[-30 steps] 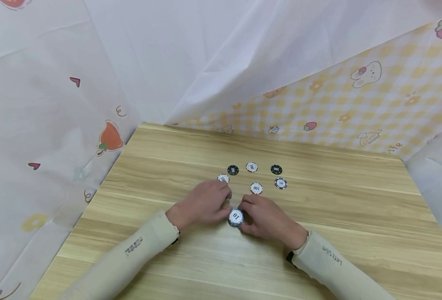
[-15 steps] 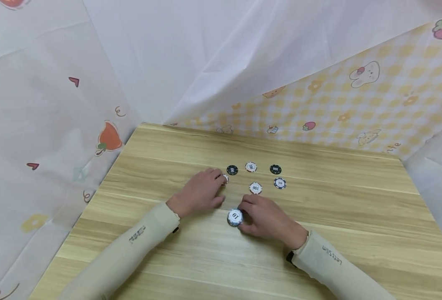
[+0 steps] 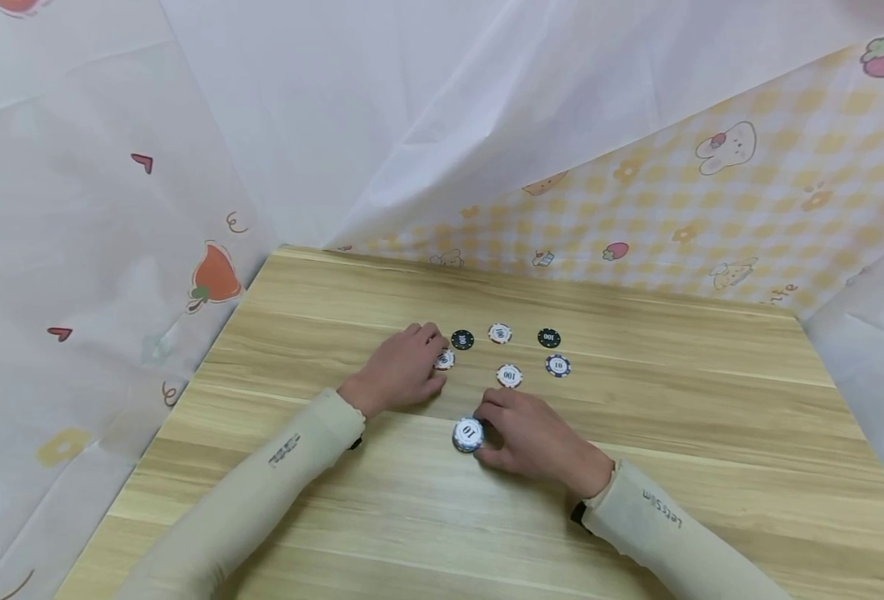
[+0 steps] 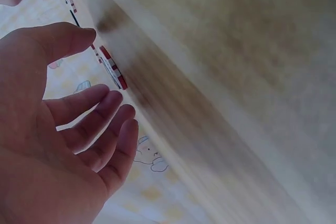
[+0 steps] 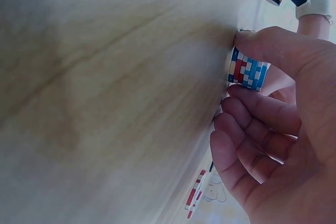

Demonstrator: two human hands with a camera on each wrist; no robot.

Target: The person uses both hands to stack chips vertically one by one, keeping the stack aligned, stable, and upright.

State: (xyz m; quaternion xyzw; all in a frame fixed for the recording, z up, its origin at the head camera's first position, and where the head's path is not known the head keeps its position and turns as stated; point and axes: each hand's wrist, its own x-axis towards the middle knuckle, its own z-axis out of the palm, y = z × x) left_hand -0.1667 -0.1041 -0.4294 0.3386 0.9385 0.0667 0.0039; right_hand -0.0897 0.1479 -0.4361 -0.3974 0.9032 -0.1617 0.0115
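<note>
A short stack of poker chips (image 3: pixel 468 434) stands on the table, topped by a white-faced chip marked 10. My right hand (image 3: pixel 535 437) grips its side between thumb and index finger; the right wrist view shows blue, red and white edges in the stack (image 5: pixel 247 70). Farther left, my left hand (image 3: pixel 400 371) reaches around a white poker chip (image 3: pixel 445 359) that lies flat. In the left wrist view, its thumb and loosely bent fingers are spread on either side of that red-edged chip (image 4: pixel 113 67), not pinching it.
Beyond the hands lie a black chip (image 3: pixel 462 339), a white chip (image 3: pixel 499 333), another black chip (image 3: pixel 549 337), a blue-edged chip (image 3: pixel 557 366) and a red-edged white chip (image 3: pixel 509 376). Patterned cloth (image 3: pixel 636 217) hangs behind the wooden table (image 3: pixel 674 383).
My left hand has moved from beside the stack, forward and slightly left, to the nearest white chip, its fingers spreading. My right hand has stayed at the stack.
</note>
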